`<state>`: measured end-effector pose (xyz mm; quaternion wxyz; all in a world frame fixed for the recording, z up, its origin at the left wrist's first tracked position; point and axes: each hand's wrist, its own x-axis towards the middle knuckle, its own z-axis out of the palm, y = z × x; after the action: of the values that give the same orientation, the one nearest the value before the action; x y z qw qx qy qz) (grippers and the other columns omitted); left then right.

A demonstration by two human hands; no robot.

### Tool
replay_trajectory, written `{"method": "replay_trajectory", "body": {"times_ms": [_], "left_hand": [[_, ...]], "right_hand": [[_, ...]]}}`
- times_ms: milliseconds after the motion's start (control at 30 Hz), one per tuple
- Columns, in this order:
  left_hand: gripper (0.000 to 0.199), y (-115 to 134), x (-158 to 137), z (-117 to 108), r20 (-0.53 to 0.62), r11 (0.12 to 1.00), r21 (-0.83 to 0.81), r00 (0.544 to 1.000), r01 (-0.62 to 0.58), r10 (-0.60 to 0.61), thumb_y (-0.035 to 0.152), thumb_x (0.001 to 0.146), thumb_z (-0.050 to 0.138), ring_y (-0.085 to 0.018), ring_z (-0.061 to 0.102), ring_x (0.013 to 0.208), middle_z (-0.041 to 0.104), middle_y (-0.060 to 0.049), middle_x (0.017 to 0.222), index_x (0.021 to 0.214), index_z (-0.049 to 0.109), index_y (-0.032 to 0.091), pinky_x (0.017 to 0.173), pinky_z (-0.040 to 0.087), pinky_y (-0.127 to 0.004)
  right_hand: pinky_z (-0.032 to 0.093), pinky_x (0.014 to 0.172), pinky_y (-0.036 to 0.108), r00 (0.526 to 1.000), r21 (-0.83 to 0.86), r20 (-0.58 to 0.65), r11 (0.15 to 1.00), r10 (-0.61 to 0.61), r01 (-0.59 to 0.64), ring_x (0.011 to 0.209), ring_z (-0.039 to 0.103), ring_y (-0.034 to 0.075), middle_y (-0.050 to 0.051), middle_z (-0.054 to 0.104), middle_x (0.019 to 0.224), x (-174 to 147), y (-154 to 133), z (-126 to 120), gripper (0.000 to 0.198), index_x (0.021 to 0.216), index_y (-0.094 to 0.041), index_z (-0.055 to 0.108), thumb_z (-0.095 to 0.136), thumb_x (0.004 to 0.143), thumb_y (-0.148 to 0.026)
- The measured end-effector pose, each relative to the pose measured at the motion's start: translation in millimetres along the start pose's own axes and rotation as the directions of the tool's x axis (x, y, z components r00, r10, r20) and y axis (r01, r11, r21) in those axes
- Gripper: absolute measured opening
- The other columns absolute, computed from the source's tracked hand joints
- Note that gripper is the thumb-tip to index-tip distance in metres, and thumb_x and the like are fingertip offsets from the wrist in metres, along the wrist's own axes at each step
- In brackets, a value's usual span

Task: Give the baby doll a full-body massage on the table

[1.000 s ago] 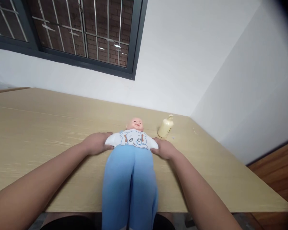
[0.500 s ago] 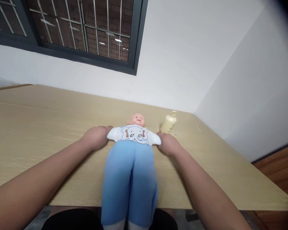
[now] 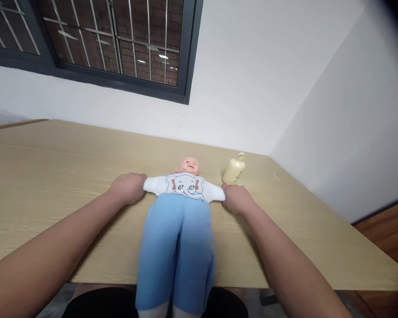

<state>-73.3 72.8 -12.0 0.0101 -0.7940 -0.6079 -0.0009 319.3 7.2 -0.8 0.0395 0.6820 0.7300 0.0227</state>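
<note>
the doll (image 3: 181, 214) lies on the table (image 3: 66, 168), left of the bottle (image 3: 234, 171).

The left hand (image 3: 128, 189) and right hand (image 3: 239, 198) are bare, the clothing (image 3: 99, 304) black.

I count my two bare hands (image 3: 128, 187), one pink-headed, blue-and-white-clothed doll (image 3: 181, 221), and one cream plastic pump bottle (image 3: 234, 171) toward the far right corner of one pale wood-coloured desk (image 3: 73, 159).

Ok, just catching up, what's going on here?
A dressed doll lies face up on the table. The left hand grips the end of one white sleeve and the right hand grips the end of the other sleeve, both sleeves spread sideways. A pump bottle stands just beyond the right hand.
</note>
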Motion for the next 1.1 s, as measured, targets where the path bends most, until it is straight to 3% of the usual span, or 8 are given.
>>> {"method": "replay_trajectory", "body": {"times_ms": [267,467,600,733,833,933,1000,1100], "left_hand": [[0.026,-1,-7,-3,-0.052,0.999,0.049,0.999,-0.003,0.005,0.035,0.084,0.048,-0.034,0.067,0.082,0.073,-0.015,0.096,0.095,0.065,0.020,0.066,0.042,-0.038],[0.030,-10,-9,-12,-0.083,0.995,-0.032,0.992,0.097,-0.099,0.042,0.081,0.052,-0.037,0.066,0.082,0.072,-0.017,0.094,0.094,0.066,0.020,0.069,0.042,-0.040],[0.035,-28,-7,-13,-0.011,0.960,-0.183,0.976,0.213,-0.219,0.049,0.075,0.061,-0.034,0.065,0.084,0.071,-0.014,0.096,0.095,0.064,0.021,0.064,0.042,-0.035],[0.056,-44,-5,-10,0.033,0.892,-0.410,0.980,0.192,-0.196,0.061,0.065,0.074,-0.029,0.065,0.085,0.071,-0.009,0.093,0.098,0.060,0.019,0.064,0.043,-0.030],[0.060,-51,-7,-4,0.074,0.715,-0.679,0.985,0.166,-0.159,0.055,0.060,0.081,-0.020,0.061,0.068,0.066,-0.001,0.073,0.100,0.056,0.019,0.055,0.039,-0.025],[0.046,-61,-9,3,0.143,0.427,-0.887,0.984,0.176,-0.108,0.042,0.065,0.082,-0.012,0.050,0.052,0.061,0.003,0.062,0.094,0.054,0.020,0.046,0.032,-0.021],[0.039,-71,-8,7,0.185,0.267,-0.942,0.979,0.203,-0.091,0.033,0.065,0.083,-0.010,0.053,0.055,0.065,0.000,0.067,0.088,0.055,0.018,0.047,0.038,-0.019],[0.033,-82,-5,11,0.242,0.079,-0.966,0.967,0.248,-0.076,0.023,0.064,0.083,-0.013,0.063,0.067,0.070,-0.005,0.073,0.087,0.061,0.014,0.061,0.053,-0.020]], "right_hand": [[0.035,0.066,0.032,0.997,0.007,-0.006,0.997,0.074,-0.074,0.074,0.064,0.025,0.009,0.069,0.082,-4,6,-5,0.009,0.086,-0.021,0.060,0.062,0.078,-0.025],[0.039,0.061,0.030,0.987,0.265,0.022,0.951,0.159,-0.159,0.079,0.066,0.026,0.008,0.072,0.091,-9,24,-11,0.029,0.093,-0.023,0.067,0.073,0.074,-0.044],[0.043,0.065,0.028,0.989,0.506,0.004,0.852,0.150,-0.131,0.085,0.067,0.024,0.004,0.073,0.095,-10,43,-9,0.055,0.105,-0.025,0.067,0.086,0.059,-0.049],[0.042,0.061,0.027,0.990,0.734,0.042,0.668,0.136,-0.123,0.071,0.062,0.019,0.002,0.068,0.080,-7,63,5,0.047,0.088,-0.020,0.063,0.089,0.057,-0.045],[0.041,0.056,0.026,0.994,0.934,0.113,0.340,0.006,-0.109,0.057,0.055,0.013,-0.001,0.062,0.067,-3,74,19,0.046,0.084,-0.020,0.055,0.088,0.062,-0.043],[0.046,0.058,0.026,0.986,0.986,0.153,0.072,-0.063,-0.148,0.058,0.057,0.011,0.000,0.064,0.068,0,82,29,0.048,0.083,-0.019,0.054,0.091,0.060,-0.037],[0.051,0.063,0.026,0.979,0.982,0.188,-0.012,-0.074,-0.190,0.062,0.061,0.011,0.002,0.067,0.073,1,85,32,0.047,0.085,-0.018,0.056,0.093,0.060,-0.033],[0.055,0.068,0.025,0.972,0.973,0.219,-0.054,-0.086,-0.224,0.065,0.064,0.010,0.003,0.070,0.078,1,87,33,0.042,0.086,-0.017,0.060,0.092,0.062,-0.030]]}}
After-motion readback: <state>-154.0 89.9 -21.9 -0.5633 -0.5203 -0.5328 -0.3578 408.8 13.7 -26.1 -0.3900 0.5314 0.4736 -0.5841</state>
